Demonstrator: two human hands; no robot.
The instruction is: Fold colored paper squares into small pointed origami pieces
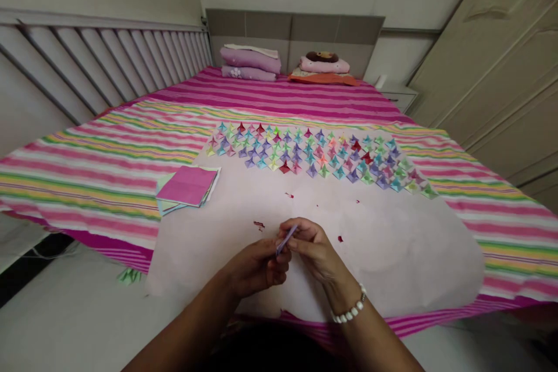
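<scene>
A small folded piece of purple paper (286, 239) is pinched between my two hands, above the white sheet (209, 256) on the bed. My left hand (260, 267) grips its lower end, fingers curled. From the other side, my right hand (313, 247) holds the upper part between thumb and fingers; a white beaded bracelet (350, 309) circles that wrist. Beyond my hands, rows of small folded paper stars (297, 154) in many colours stand along the sheet's far part. A stack of square coloured papers (187, 186), pink on top, lies to the left.
Dark red scraps (258, 224) are scattered on the sheet. Around it spreads a striped bedcover (100, 168). Folded bedding (250, 62) sits by the headboard (261, 26). A railing (113, 58) runs along the left, and a green paper piece (129, 276) lies on the floor.
</scene>
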